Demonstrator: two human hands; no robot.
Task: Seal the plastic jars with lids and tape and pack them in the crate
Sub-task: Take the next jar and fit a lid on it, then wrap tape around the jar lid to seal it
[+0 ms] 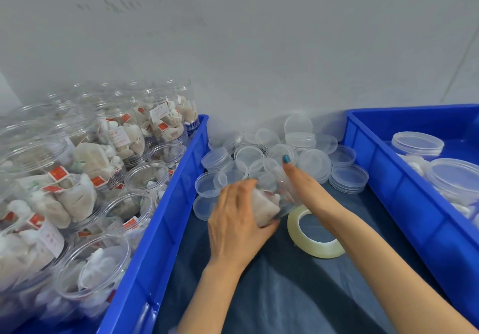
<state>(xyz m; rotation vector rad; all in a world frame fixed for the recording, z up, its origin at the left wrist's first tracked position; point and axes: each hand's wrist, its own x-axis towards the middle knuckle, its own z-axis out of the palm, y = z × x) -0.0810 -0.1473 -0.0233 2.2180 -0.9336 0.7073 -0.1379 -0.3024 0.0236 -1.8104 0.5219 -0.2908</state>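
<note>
A clear plastic jar [269, 198] filled with pale sachets lies on its side on the dark cloth in front of me. My left hand [236, 219] grips its lower end, fingers curled round it. My right hand [302, 182] rests along the jar's right side, one finger stretched toward a heap of clear lids [272, 152] at the wall. A roll of clear tape [313, 232] lies flat just right of the jar, under my right forearm. The blue crate [404, 185] on the right holds lidded jars [417, 143].
A second blue crate [166, 224] on the left is piled with several open jars of sachets [85, 167], some lying on their sides. A grey wall [259, 61] closes off the back. Dark cloth [285, 294] covers the surface between the crates.
</note>
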